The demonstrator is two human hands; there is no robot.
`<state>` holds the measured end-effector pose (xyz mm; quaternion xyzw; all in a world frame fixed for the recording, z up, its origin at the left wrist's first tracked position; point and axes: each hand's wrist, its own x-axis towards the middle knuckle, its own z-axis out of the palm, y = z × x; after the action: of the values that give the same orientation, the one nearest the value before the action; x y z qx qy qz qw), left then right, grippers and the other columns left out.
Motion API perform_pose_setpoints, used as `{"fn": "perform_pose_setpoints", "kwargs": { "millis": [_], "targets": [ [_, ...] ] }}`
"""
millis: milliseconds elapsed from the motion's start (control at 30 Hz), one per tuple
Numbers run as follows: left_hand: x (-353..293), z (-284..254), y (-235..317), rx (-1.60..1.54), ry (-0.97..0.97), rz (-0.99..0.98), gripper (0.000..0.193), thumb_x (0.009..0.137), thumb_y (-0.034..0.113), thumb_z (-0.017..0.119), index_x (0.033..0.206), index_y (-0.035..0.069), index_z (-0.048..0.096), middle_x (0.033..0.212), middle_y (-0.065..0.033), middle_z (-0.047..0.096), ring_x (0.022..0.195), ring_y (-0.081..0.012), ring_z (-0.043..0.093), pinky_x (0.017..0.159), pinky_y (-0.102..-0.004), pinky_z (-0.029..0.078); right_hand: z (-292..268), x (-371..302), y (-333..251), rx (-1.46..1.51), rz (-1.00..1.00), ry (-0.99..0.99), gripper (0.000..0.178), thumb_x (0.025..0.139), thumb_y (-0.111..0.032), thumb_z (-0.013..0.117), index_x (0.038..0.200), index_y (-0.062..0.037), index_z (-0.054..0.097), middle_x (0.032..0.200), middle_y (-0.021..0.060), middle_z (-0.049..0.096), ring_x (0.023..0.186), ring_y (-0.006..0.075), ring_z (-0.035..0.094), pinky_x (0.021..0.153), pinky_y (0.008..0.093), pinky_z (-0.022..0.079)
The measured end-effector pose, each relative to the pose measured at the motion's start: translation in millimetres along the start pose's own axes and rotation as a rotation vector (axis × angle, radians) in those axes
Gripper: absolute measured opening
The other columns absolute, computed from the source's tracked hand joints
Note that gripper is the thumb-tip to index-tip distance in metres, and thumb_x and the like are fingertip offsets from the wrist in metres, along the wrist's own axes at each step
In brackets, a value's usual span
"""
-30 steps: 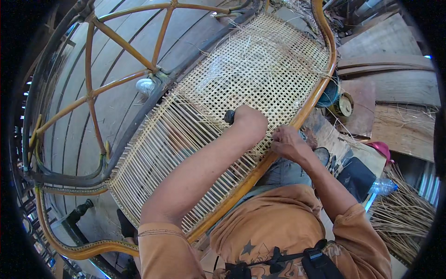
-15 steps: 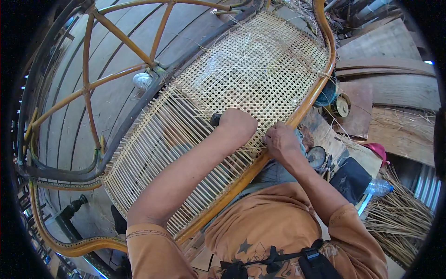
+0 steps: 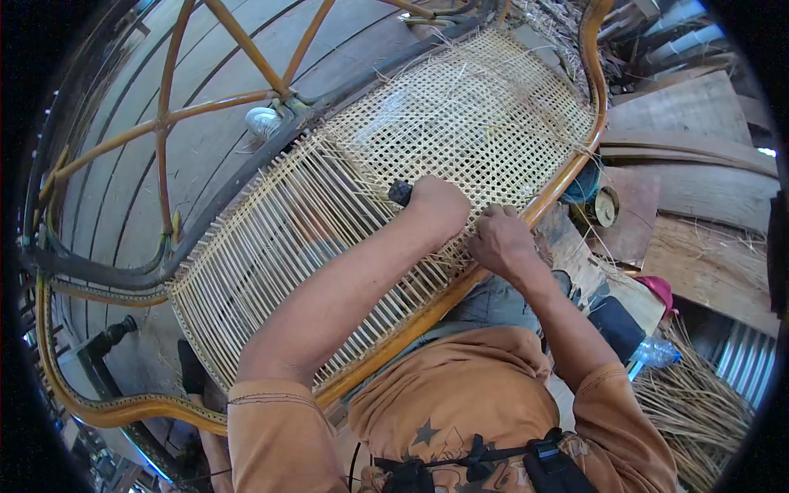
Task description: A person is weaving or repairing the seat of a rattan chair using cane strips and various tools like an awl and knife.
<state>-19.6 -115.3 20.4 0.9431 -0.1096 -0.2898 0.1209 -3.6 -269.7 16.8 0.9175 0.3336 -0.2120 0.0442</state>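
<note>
A woven cane panel is stretched over the wooden frame in front of me. Its right part has a close open-hole weave, and its left part shows parallel cane strands. My left hand is closed in a fist around a black-handled tool; the handle's end sticks out to the left, and the rest is hidden. Just to its right, near the frame's near rail, my right hand is closed with its fingers pressed together at the weave. Whatever those fingers pinch is too small or hidden to make out.
A brown pole lattice rises at the far left, with a white wrapped bundle beside the dark rail. At right lie wooden boards, an open tin, a plastic bottle and a heap of cane strips.
My view has shifted slightly. Both hands stay at the same edge of the weave, the left still gripping the black-handled tool; the right hand's fingers have turned a little upward.
</note>
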Motion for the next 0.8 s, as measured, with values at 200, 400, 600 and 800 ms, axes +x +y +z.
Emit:
{"fn": "perform_pose_setpoints", "kwargs": {
  "millis": [200, 400, 600, 800],
  "targets": [
    [-27, -2, -31, 0.006, 0.091, -0.125, 0.021, 0.075, 0.024, 0.060, 0.081, 0.006, 0.071, 0.081, -0.0113, 0.068, 0.078, -0.0272, 0.067, 0.067, -0.0391, 0.052, 11, 4, 15, 0.074, -0.350, 0.217, 0.017, 0.074, -0.017, 0.061, 0.083, -0.0027, 0.061, 0.097, 0.0129, 0.058, 0.095, 0.0304, 0.053, 0.081, 0.0393, 0.046],
    [-46, 6, -53, -0.102, 0.067, -0.245, 0.030, 0.075, 0.031, 0.057, 0.079, 0.004, 0.069, 0.080, -0.0148, 0.067, 0.078, -0.0309, 0.066, 0.068, -0.0417, 0.052, 11, 4, 17, 0.135, -0.409, 0.282, 0.014, 0.075, -0.018, 0.062, 0.078, -0.0040, 0.060, 0.097, 0.0096, 0.058, 0.096, 0.0288, 0.051, 0.084, 0.0375, 0.044],
    [-56, 4, -70, -0.092, 0.097, -0.298, 0.035, 0.079, 0.037, 0.058, 0.080, 0.003, 0.069, 0.080, -0.0167, 0.067, 0.078, -0.0321, 0.065, 0.069, -0.0419, 0.052, 21, 6, 19, 0.278, -0.249, 0.262, 0.013, 0.074, -0.017, 0.063, 0.082, -0.0070, 0.063, 0.095, 0.0087, 0.060, 0.096, 0.0297, 0.052, 0.083, 0.0393, 0.045],
    [-82, -41, -43, -0.057, 0.088, -0.278, 0.038, 0.081, 0.040, 0.059, 0.080, 0.003, 0.068, 0.079, -0.0164, 0.066, 0.078, -0.0318, 0.066, 0.069, -0.0412, 0.052, -4, 20, 12, 0.812, -0.072, 0.070, 0.021, 0.083, -0.019, 0.063, 0.091, -0.0004, 0.065, 0.085, 0.0135, 0.065, 0.073, 0.0249, 0.061, 0.069, 0.0338, 0.049]
  ]
}}
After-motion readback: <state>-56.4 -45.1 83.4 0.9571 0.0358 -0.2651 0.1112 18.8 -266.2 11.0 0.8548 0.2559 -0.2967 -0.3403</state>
